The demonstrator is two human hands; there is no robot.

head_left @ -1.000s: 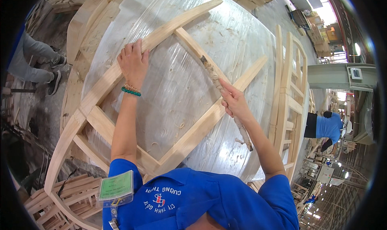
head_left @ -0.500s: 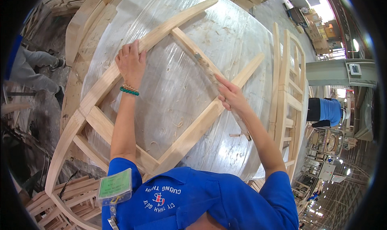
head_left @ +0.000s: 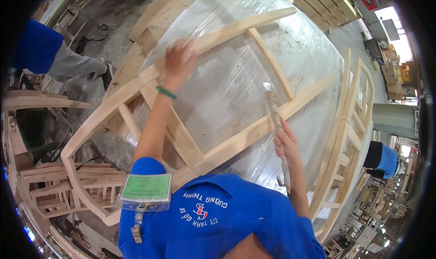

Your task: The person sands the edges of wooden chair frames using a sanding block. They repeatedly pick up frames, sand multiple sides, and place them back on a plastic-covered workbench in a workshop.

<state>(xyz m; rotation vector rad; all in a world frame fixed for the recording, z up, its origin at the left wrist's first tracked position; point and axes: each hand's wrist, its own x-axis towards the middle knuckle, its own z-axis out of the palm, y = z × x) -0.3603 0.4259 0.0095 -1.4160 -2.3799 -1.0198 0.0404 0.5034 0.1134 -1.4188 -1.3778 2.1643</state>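
A pale wooden chair frame with two long rails and crosspieces lies at a slant before me. My left hand, wearing a beaded bracelet, is at its far left rail; motion smears the fingers, and whether they touch the wood is unclear. My right hand is closed around a long, thin, worn stick-like tool. The tool's far tip is blurred beyond the near rail, inside the frame's opening. Its other end points back along my right forearm. What kind of tool it is cannot be made out.
Plastic film covers the work surface under the frame, with shavings on it. Another slatted wooden frame stands at the right edge. More frames are stacked lower left. A person in grey trousers is at the left.
The view has shifted, so the frame appears farther right. My right hand has drawn the tool off the far crosspiece and back toward me. My left hand is now blurred at the rail.
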